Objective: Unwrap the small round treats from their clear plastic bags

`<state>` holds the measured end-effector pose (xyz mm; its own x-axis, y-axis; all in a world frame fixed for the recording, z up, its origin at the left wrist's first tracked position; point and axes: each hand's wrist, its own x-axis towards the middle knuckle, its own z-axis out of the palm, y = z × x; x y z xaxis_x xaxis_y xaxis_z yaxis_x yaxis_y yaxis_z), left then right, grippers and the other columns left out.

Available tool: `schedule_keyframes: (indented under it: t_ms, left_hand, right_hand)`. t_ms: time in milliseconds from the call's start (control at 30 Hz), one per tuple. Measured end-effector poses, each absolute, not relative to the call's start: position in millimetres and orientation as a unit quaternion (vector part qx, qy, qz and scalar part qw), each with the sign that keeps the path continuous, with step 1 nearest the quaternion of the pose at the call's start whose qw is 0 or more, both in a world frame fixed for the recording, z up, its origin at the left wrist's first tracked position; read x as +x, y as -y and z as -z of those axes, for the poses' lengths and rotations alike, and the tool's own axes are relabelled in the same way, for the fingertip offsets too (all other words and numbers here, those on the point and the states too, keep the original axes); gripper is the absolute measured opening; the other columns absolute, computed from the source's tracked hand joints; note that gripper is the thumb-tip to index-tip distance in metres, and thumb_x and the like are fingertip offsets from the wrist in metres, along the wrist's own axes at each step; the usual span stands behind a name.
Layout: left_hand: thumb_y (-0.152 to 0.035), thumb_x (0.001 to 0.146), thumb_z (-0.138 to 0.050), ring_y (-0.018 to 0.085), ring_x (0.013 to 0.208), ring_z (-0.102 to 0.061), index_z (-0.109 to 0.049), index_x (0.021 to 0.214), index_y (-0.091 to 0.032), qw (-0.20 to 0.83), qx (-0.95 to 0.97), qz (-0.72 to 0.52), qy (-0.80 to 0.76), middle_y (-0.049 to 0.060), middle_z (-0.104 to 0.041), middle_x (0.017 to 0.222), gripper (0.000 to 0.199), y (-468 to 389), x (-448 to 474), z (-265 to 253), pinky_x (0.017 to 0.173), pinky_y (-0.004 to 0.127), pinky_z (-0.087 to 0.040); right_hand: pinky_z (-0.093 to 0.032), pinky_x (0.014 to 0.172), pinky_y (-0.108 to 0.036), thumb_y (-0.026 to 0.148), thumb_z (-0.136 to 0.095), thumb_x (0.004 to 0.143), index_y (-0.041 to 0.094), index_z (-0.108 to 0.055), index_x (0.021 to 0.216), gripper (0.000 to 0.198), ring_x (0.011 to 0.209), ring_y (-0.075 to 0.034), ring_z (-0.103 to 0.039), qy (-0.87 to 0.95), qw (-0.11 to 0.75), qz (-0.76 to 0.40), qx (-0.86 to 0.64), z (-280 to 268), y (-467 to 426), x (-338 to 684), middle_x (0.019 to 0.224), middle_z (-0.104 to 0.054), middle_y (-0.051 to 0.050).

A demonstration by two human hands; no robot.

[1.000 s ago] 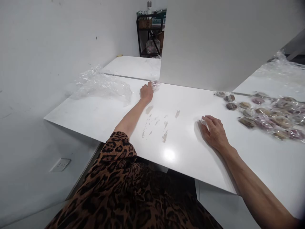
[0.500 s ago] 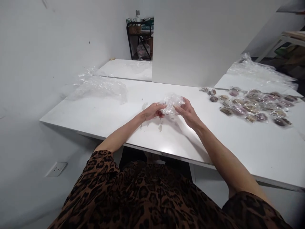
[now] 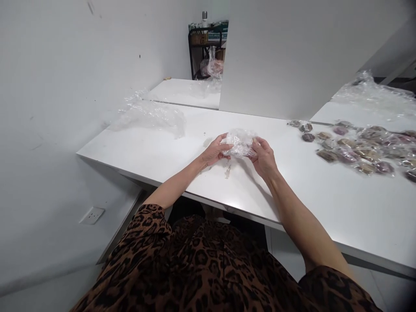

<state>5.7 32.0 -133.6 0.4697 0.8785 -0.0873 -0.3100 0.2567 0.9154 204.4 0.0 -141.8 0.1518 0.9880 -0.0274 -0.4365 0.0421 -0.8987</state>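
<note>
A small item in crinkled clear plastic wrap (image 3: 239,143) is held over the white table (image 3: 156,151) between both hands. My left hand (image 3: 216,151) grips its left side. My right hand (image 3: 264,157) grips its right side, fingers curled around the wrap. A dark purple piece shows through the wrap near my right fingers. Both hands hover just above the table's middle, close to its front edge.
Several wrapped round items (image 3: 354,145) lie spread at the right of the table. Loose clear plastic sheets lie at the far left (image 3: 149,116) and far right (image 3: 373,93). A white partition (image 3: 292,56) stands behind. A black shelf rack (image 3: 204,47) is in the background.
My left hand reached to the table's far edge, took the wrapped item and drew it back. My right hand lifted off the table and joined it on the wrap.
</note>
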Motion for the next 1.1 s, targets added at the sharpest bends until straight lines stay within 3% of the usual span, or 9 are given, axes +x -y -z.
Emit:
schedule_keyframes:
  t_ms: [100,233,333,433,633,733,800,933,1100]
  left_hand:
    - [-0.027,0.075,-0.086,0.013,0.081,-0.066,-0.053,0.137,-0.024,0.69,0.481,-0.43,-0.327,0.005,-0.069,0.117,0.07,-28,9,135,0.064,0.023,-0.053]
    - [-0.037,0.076,-0.088,0.015,0.088,-0.067,-0.058,0.131,-0.022,0.649,0.533,-0.433,-0.327,0.006,-0.067,0.121,0.064,-23,11,137,0.064,0.022,-0.054]
    - [-0.045,0.079,-0.086,0.012,0.078,-0.065,-0.063,0.124,-0.02,0.663,0.533,-0.408,-0.333,0.004,-0.069,0.103,0.057,-23,8,136,0.059,0.021,-0.051]
    - [-0.05,0.081,-0.083,0.011,0.069,-0.062,-0.067,0.11,-0.018,0.7,0.516,-0.377,-0.319,0.003,-0.068,0.09,0.046,-28,3,134,0.054,0.021,-0.048]
    - [-0.052,0.079,-0.083,0.012,0.065,-0.062,-0.067,0.105,-0.02,0.764,0.454,-0.344,-0.304,0.003,-0.067,0.085,0.044,-35,1,136,0.053,0.023,-0.049]
    - [-0.064,0.082,-0.077,0.018,0.078,-0.068,-0.068,0.123,-0.022,0.746,0.494,-0.32,-0.312,0.009,-0.072,0.103,0.059,-31,3,140,0.063,0.029,-0.055]
    - [-0.061,0.079,-0.082,0.022,0.094,-0.07,-0.069,0.127,-0.024,0.691,0.549,-0.329,-0.335,0.012,-0.07,0.121,0.062,-29,7,144,0.076,0.034,-0.057]
    - [-0.047,0.068,-0.093,0.027,0.122,-0.062,-0.08,0.096,-0.02,0.531,0.6,-0.459,-0.383,0.011,-0.064,0.136,0.041,-30,14,150,0.104,0.04,-0.048]
    - [-0.047,0.082,-0.08,0.025,0.129,-0.06,-0.081,0.094,-0.023,0.581,0.63,-0.443,-0.263,0.007,-0.07,0.132,0.027,-21,-7,123,0.112,0.042,-0.044]
  right_hand:
    - [-0.055,0.063,-0.02,0.059,-0.091,0.062,0.031,-0.062,0.113,0.065,0.082,-0.01,-0.065,0.355,0.644,-0.532,-0.419,147,0,209,0.101,-0.068,0.004]
    - [-0.056,0.071,-0.022,0.051,-0.093,0.063,0.03,-0.065,0.116,0.064,0.093,-0.013,-0.065,0.45,0.624,-0.455,-0.448,154,-1,213,0.112,-0.069,0.001]
    - [-0.053,0.07,-0.02,0.051,-0.09,0.067,0.022,-0.069,0.091,0.043,0.084,-0.011,-0.061,0.474,0.644,-0.379,-0.466,156,-2,216,0.094,-0.068,0.0]
    - [-0.052,0.064,-0.02,0.047,-0.09,0.067,0.019,-0.057,0.069,0.043,0.072,-0.009,-0.06,0.399,0.685,-0.412,-0.45,150,-4,222,0.074,-0.062,0.002]
    - [-0.041,0.038,-0.02,0.043,-0.078,0.083,0.022,-0.049,0.069,0.038,0.041,-0.008,-0.045,0.223,0.645,-0.601,-0.415,132,-5,227,0.051,-0.049,0.007]
    - [-0.037,0.034,-0.018,0.036,-0.07,0.091,0.021,-0.046,0.069,0.035,0.036,-0.007,-0.042,0.162,0.648,-0.609,-0.428,127,-4,225,0.049,-0.05,0.008]
    - [-0.036,0.034,-0.016,0.031,-0.067,0.093,0.021,-0.047,0.071,0.032,0.036,-0.006,-0.044,0.138,0.653,-0.604,-0.437,124,-3,223,0.05,-0.052,0.008]
    - [-0.039,0.035,-0.015,0.033,-0.066,0.096,0.021,-0.047,0.073,0.032,0.036,-0.006,-0.045,0.126,0.647,-0.601,-0.453,124,-2,223,0.05,-0.051,0.008]
    - [-0.042,0.036,-0.017,0.036,-0.046,0.107,0.02,-0.046,0.071,0.039,0.037,-0.007,-0.047,0.049,0.66,-0.566,-0.491,131,-11,236,0.05,-0.051,0.005]
